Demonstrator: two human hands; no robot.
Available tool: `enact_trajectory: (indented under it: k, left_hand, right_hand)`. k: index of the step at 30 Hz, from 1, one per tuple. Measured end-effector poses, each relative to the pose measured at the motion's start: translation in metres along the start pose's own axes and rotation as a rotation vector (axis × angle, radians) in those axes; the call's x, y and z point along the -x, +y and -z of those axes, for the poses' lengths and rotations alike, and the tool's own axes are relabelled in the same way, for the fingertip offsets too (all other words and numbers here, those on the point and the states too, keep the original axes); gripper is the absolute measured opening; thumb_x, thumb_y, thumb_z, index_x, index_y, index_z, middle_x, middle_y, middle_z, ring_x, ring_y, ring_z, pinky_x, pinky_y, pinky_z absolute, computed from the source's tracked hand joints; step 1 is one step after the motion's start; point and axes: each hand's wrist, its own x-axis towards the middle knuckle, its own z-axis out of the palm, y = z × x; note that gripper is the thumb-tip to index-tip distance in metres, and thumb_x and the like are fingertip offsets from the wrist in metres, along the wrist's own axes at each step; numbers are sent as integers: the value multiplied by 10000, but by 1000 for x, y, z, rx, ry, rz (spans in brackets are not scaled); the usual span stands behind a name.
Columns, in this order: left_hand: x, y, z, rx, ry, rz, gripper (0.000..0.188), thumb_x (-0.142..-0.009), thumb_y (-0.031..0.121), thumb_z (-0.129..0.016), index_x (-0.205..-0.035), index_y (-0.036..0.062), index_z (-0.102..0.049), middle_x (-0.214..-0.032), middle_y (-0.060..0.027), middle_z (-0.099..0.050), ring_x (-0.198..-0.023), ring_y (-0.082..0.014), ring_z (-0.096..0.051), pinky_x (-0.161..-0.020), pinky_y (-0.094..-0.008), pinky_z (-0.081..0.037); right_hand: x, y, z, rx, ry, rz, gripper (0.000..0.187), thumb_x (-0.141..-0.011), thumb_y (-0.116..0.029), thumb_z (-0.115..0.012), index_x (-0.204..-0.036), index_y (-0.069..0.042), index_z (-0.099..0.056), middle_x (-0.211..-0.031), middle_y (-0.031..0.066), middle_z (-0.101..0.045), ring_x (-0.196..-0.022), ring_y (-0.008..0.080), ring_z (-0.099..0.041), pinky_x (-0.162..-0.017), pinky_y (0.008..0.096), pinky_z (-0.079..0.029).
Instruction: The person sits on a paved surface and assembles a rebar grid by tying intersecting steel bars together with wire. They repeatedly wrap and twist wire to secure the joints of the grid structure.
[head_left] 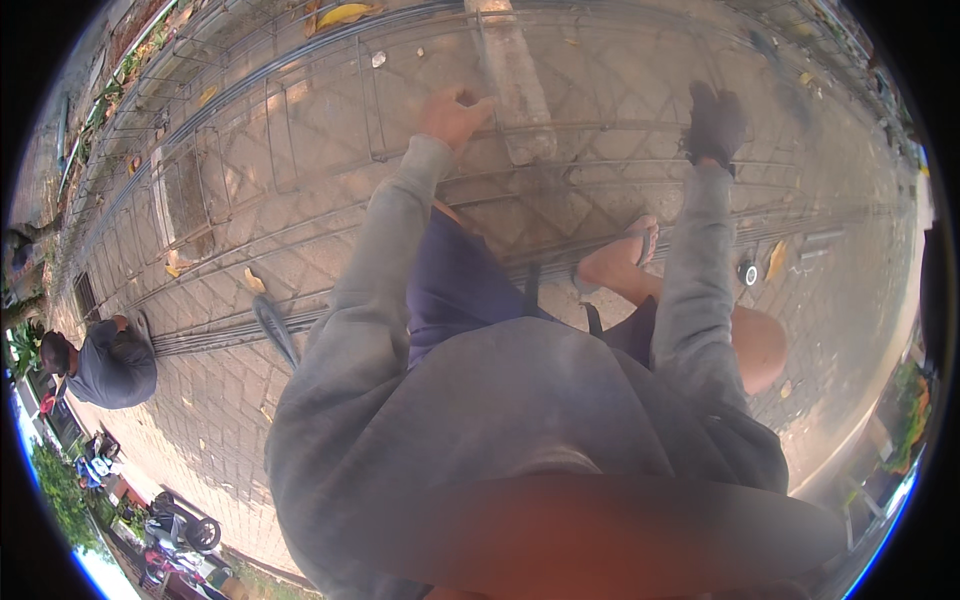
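Observation:
My left hand (455,118), bare, hovers over a long cage of thin steel rods and square stirrups (375,105). Its fingers curl toward the thumb; whatever they may pinch is too small to make out. Off to the right, my right hand (716,122) wears a dark glove and reaches over the cage's rods. Motion smears its fingers, so I cannot tell whether they grip anything. Between the two hands lies a pale concrete block (515,90), partly crossed by the rods. More straight steel rods (240,335) run along the ground near my feet.
Patterned paving bears it all. Another block (180,205) lies under the cage at left. A flip-flop (275,330) and a small round black-and-white object (747,273) are on the ground. At far left a person (110,365) crouches by the rods; motorbikes (185,525) stand beyond.

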Motion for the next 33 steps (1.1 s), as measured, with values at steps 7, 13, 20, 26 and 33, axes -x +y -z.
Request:
enact_trajectory:
  k: [7,13,20,26,33]
  left_hand:
    - [-17,9,-4,-194,-307,45,461,-833,471,-707,-858,22,-808,-794,-179,-752,-793,-317,-728,-777,-416,-561]
    - [-15,7,-2,-190,-246,-40,399,-826,403,-712,-899,23,-809,-787,-165,-753,-775,-300,-730,-775,-408,-563]
    - [17,-11,2,-61,-114,-292,439,-820,237,-723,-1234,93,-702,-1117,-152,-745,-1050,-341,-695,-933,-431,-540]
    - [28,-24,-13,-360,-61,-496,422,-831,215,-685,-1250,164,-706,-1159,-123,-744,-1104,-363,-669,-990,-467,-516]
    - [11,-27,-10,-283,-147,-603,355,-853,161,-689,-1196,218,-757,-1156,-139,-741,-1113,-373,-662,-976,-470,-523]
  right_hand:
    - [-111,86,-14,806,-129,181,658,-846,-543,-666,-1366,-139,-658,-1378,175,-650,-1282,337,-620,-1026,519,-494]
    - [-145,121,-24,864,-250,234,407,-936,-332,-536,-1252,-129,-691,-1270,168,-696,-1154,369,-675,-922,489,-546]
    - [34,71,42,-314,-656,-52,328,-963,-354,-624,-990,-44,-728,-786,36,-637,-672,139,-590,-628,311,-464]
    - [211,-5,73,143,-644,237,389,-962,-294,-628,-1263,-53,-679,-856,91,-700,-725,223,-679,-673,345,-521]
    - [252,-19,58,801,-700,421,491,-935,-244,-591,-1423,-281,-622,-1223,157,-613,-1070,367,-607,-951,526,-431]
